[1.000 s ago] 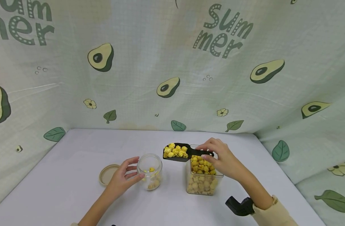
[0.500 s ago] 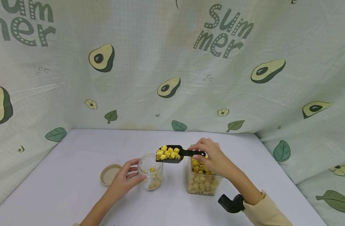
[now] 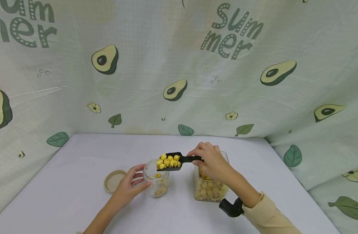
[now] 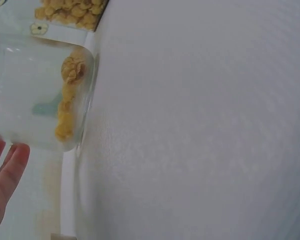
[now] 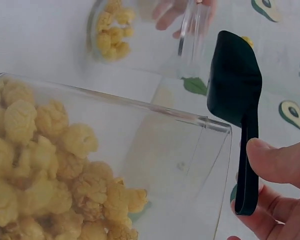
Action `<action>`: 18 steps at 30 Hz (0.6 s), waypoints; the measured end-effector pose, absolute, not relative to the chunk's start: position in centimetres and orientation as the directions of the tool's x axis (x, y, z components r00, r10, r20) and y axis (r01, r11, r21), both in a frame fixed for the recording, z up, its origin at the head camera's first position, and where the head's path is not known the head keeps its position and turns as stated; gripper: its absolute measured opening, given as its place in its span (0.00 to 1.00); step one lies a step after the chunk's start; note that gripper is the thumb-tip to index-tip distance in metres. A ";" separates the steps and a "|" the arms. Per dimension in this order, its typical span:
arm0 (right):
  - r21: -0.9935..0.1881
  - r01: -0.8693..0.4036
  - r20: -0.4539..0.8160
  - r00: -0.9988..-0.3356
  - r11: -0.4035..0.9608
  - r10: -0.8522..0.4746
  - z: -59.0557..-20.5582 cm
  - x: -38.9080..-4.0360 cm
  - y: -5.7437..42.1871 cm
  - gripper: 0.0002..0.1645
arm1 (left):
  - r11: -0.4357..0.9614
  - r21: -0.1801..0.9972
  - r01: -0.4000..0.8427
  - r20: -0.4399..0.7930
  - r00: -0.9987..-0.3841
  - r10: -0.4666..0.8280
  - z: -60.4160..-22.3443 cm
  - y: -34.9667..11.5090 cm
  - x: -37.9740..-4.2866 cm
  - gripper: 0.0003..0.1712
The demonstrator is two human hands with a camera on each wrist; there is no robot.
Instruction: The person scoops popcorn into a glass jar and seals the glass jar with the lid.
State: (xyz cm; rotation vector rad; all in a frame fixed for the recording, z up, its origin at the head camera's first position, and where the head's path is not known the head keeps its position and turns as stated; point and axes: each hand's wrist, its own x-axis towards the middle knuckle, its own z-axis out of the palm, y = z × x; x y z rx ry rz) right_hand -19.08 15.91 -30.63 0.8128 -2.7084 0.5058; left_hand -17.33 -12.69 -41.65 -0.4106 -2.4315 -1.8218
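Note:
My right hand (image 3: 211, 162) pinches the handle of a black scoop (image 3: 185, 159), which is heaped with yellow popcorn (image 3: 168, 161). The scoop's tip hangs over the right part of a clear round jar (image 3: 158, 188) and looks nearly level. My left hand (image 3: 132, 183) holds that jar from the left, thumb in front and fingers behind. The jar stands upright with a few pieces of popcorn at its bottom, seen from the side in the left wrist view. A clear square container (image 3: 209, 191) of popcorn stands below my right hand, which partly hides it.
A beige round lid (image 3: 113, 181) lies on the white table (image 3: 64, 188) behind my left hand. A patterned cloth (image 3: 138, 97) hangs behind and beside the table. A black curved device (image 3: 232, 208) sits on my right wrist.
My right hand has carried the loaded scoop leftward from above the square container until its tip is over the jar. My left hand and the jar have stayed nearly in place.

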 end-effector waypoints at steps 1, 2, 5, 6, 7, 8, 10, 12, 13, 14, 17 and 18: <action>-0.238 -0.570 0.346 -0.806 0.786 -0.480 -30.6 -19.1 15.8 0.13 | 0.259 0.931 0.257 0.219 -0.962 0.166 -41.6 -12.7 -17.3 0.35; -0.225 -0.569 0.343 -0.806 0.791 -0.482 -30.5 -19.1 15.7 0.13 | 0.260 0.931 0.256 0.218 -0.962 0.165 -41.6 -12.7 -17.4 0.35; -0.196 -0.568 0.336 -0.805 0.799 -0.490 -30.4 -19.2 15.4 0.12 | 0.261 0.930 0.259 0.221 -0.961 0.163 -41.7 -12.7 -17.4 0.35; -0.187 -0.569 0.335 -0.803 0.801 -0.493 -30.3 -19.2 15.3 0.12 | 0.262 0.929 0.260 0.223 -0.961 0.163 -41.7 -12.7 -17.4 0.34; -0.179 -0.570 0.332 -0.802 0.802 -0.496 -30.3 -19.2 15.2 0.12 | 0.264 0.928 0.263 0.225 -0.960 0.166 -41.7 -12.7 -17.4 0.34; -0.169 -0.572 0.332 -0.800 0.803 -0.500 -30.3 -19.3 15.1 0.12 | 0.264 0.928 0.264 0.226 -0.960 0.167 -41.7 -12.6 -17.4 0.34; -0.151 -0.575 0.329 -0.796 0.804 -0.508 -30.1 -19.3 14.9 0.12 | 0.263 0.928 0.265 0.226 -0.959 0.170 -41.7 -12.6 -17.3 0.34; -0.131 -0.578 0.322 -0.793 0.806 -0.517 -29.9 -19.3 14.7 0.12 | 0.262 0.929 0.263 0.223 -0.960 0.171 -41.7 -12.6 -17.3 0.34; -0.120 -0.580 0.317 -0.792 0.806 -0.522 -29.8 -19.4 14.6 0.13 | 0.260 0.930 0.260 0.221 -0.960 0.171 -41.6 -12.6 -17.3 0.34; -0.108 -0.582 0.313 -0.789 0.806 -0.529 -29.6 -19.4 14.5 0.13 | 0.258 0.931 0.256 0.218 -0.961 0.169 -41.6 -12.6 -17.3 0.34; -0.071 -0.590 0.294 -0.783 0.804 -0.548 -29.0 -19.4 14.0 0.14 | 0.260 0.932 0.253 0.215 -0.962 0.167 -41.5 -12.6 -17.3 0.35; -0.053 -0.594 0.292 -0.778 0.803 -0.556 -28.8 -19.5 13.9 0.14 | 0.261 0.931 0.254 0.216 -0.962 0.166 -41.5 -12.6 -17.3 0.35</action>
